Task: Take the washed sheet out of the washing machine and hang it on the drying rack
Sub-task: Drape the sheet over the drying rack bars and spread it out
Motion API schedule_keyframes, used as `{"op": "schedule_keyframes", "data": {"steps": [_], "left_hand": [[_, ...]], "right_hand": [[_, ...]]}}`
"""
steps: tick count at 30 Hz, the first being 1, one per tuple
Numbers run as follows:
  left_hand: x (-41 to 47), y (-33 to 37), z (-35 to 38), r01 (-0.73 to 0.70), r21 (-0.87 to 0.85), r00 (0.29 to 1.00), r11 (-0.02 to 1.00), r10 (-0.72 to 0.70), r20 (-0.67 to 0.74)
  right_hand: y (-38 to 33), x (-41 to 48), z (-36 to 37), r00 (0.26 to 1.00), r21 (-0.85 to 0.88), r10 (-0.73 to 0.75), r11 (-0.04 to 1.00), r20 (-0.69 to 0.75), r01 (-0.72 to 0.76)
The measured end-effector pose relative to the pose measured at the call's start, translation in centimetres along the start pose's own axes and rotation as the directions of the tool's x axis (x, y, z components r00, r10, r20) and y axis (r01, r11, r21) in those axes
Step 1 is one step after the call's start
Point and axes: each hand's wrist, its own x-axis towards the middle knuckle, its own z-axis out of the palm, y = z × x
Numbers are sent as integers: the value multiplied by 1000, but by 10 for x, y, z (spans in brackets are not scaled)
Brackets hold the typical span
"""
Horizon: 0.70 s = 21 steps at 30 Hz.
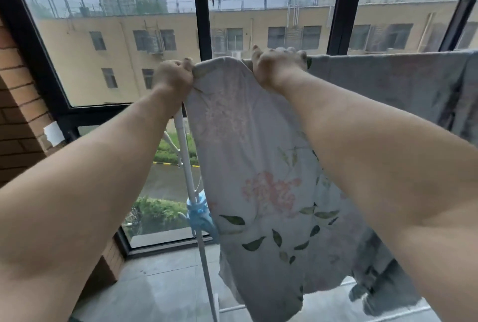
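Against the balcony window (124, 44), the floral sheet (258, 166) is gripped by left hand (173, 76) and right hand (276, 65) at the drying rack's (185, 153) top left end, where it could be pulled off by uneven weight.

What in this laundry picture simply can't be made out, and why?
All in the head view:
- Drying rack: its top bar is covered by the sheet; only a white upright and floor rails show.
- Right hand: whether it also clasps the bar under the cloth is hidden.
- Sheet's right end: cut off by the frame edge.
- Blue thing on the upright: too blurred to identify.
- Washing machine: out of frame.
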Motion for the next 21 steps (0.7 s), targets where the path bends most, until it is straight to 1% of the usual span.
{"op": "schedule_keyframes", "data": {"steps": [2, 4, 6, 10, 12, 14, 16, 18, 21], "left_hand": [[-4, 4, -1, 28, -12, 1000, 1000, -28, 11], [-7, 5, -2, 71, -59, 997, 996, -68, 45], [-9, 7, -3, 76, -93, 996, 993, -71, 57], [-9, 6, -10, 122, -81, 992, 989, -118, 52], [-7, 5, -10, 138, -48, 990, 989, -137, 18], [-9, 2, -8, 112, -3, 994, 994, -112, 0], [-12, -1, -6, 63, -12, 998, 998, -62, 31], [-18, -7, -6, 34, -60, 996, 998, -29, 83], [-24, -18, -8, 17, -192, 985, 981, 17, 170]], "right_hand": [[4, -4, 0, 999, 36, 32, 999, 40, -34], [9, -8, -2, 994, 46, 63, 997, 90, -68], [11, -11, -5, 989, 45, 91, 994, 119, -97], [7, -20, -3, 988, 32, 93, 995, 120, -98], [7, -23, 2, 992, 27, 74, 997, 101, -77], [11, -26, 6, 994, 25, 60, 998, 91, -63], [17, -31, 10, 994, 27, 48, 998, 94, -51], [24, -39, 18, 996, 53, 23, 998, 81, -28], [30, -51, 29, 1000, 134, -15, 991, -4, 15]]}}
